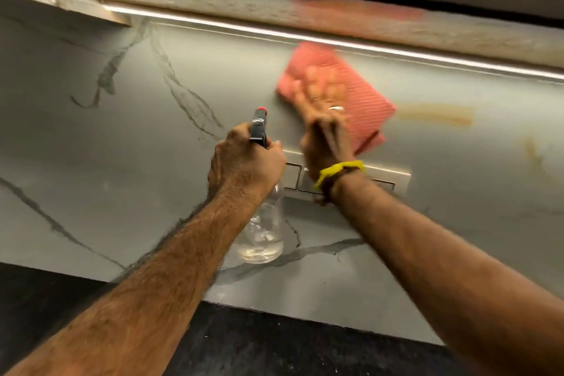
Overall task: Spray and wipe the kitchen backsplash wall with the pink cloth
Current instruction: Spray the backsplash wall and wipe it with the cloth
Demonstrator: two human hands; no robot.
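Grey veined stone backsplash (128, 143) under wipe.
Right hand (325, 131), blurred, pressed flat on ribbed pink cloth (360, 91); left hand (244, 162) gripping clear plastic spray bottle (264, 229).

Grey veined backsplash wall (128, 162) before me, my pink cloth (357, 91) flat against its upper edge, switch plate (393, 177) mid-wall, black countertop (274, 345) along its bottom edge

Both arms extended forward; left hand (244, 159) fisted in grip; right hand (323, 131) flat, fingers spread, blurred.
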